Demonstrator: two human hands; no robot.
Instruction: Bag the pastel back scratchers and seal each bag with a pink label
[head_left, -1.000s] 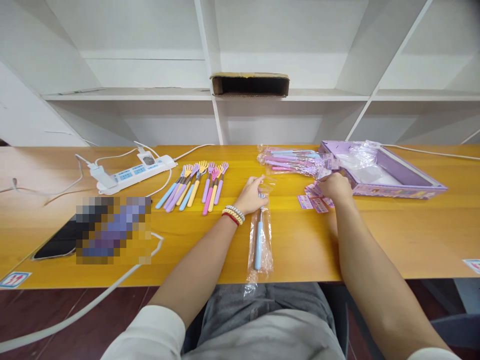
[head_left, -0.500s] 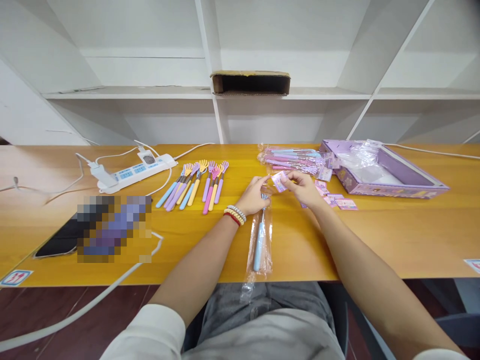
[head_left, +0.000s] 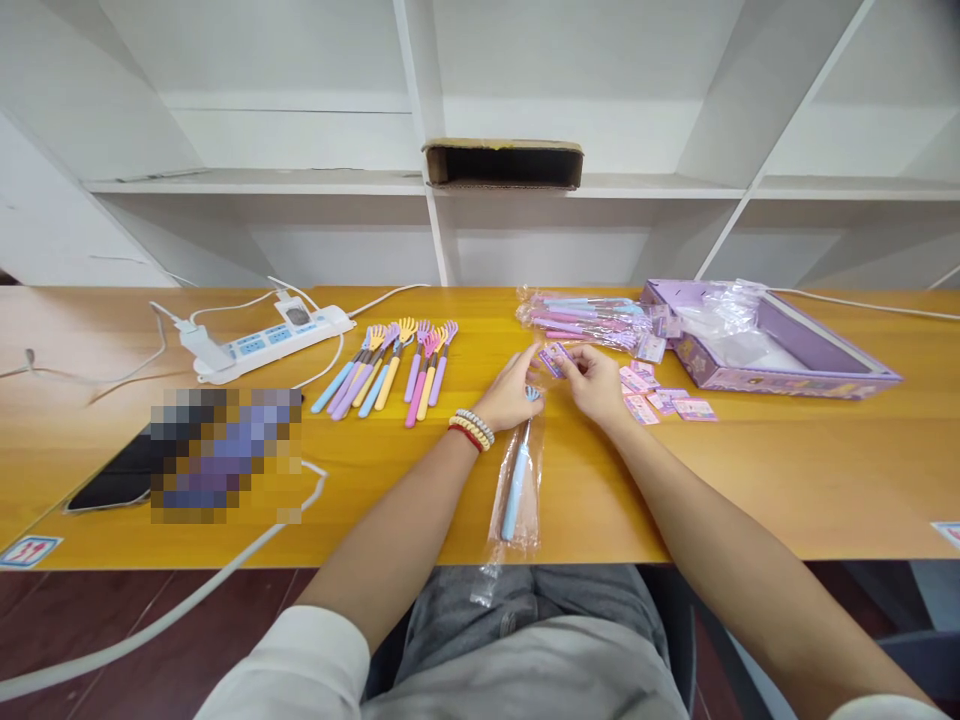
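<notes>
A blue back scratcher (head_left: 514, 492) lies inside a clear plastic bag (head_left: 530, 520) whose lower end hangs past the table edge. My left hand (head_left: 512, 393) is closed on the upper end of this bag, beside the claw head; its fingertips are partly hidden. Between thumb and fingers, my right hand (head_left: 598, 382) pinches a small purple printed card (head_left: 555, 359), close to the left fingertips at the bag's top. Several loose cards (head_left: 666, 400) rest just right of my right hand.
Unbagged back scratchers (head_left: 390, 370) lie at left, near a power strip (head_left: 274, 343) with cables. Bagged ones (head_left: 585, 318) are piled behind my hands. A purple display box (head_left: 787, 378) holds clear bags. A black device (head_left: 112, 477) sits front left; a cardboard box (head_left: 504, 165) is on the shelf.
The card in my right hand has turned, now showing a darker purple side. My right hand has shifted slightly down, uncovering more loose cards; the bag's lower end has swung a little left.
</notes>
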